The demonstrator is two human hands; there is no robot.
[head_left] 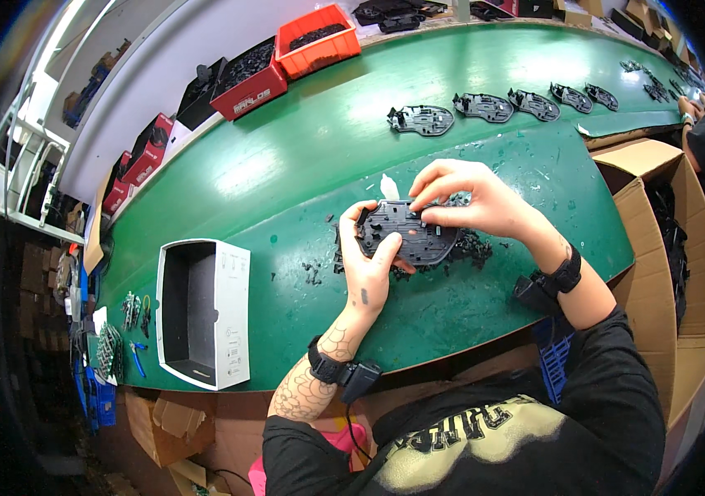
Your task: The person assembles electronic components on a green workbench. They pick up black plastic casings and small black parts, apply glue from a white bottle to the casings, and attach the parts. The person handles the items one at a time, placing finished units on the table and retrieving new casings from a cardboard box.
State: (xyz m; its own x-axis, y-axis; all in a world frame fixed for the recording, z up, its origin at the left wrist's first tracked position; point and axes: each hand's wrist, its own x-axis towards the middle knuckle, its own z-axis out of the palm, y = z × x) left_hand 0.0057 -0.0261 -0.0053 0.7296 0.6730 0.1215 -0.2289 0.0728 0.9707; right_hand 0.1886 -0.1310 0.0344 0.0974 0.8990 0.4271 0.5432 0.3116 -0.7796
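Over the green table [303, 318], my left hand [368, 263] grips a flat black moulded plastic shell [406, 225] by its left side, thumb lying across the inner face. Ribs and small posts cover that face. My right hand [472, 198] reaches over the far right part of the shell, thumb and fingertips pinched together close to its surface. Whatever sits between those fingertips is too small or hidden to make out. Under and around the shell lies a heap of small black plastic pieces [470, 250]. A translucent whitish piece [389, 187] shows just beyond the shell.
Several similar shells [423, 121] stand in a row along the back. An orange bin [317, 41] and a red box [247, 81] hold black parts. An open white box [231, 318], blue-handled pliers [137, 359] and circuit boards lie left. Right are a cardboard box [658, 273] and another person's hand [687, 107].
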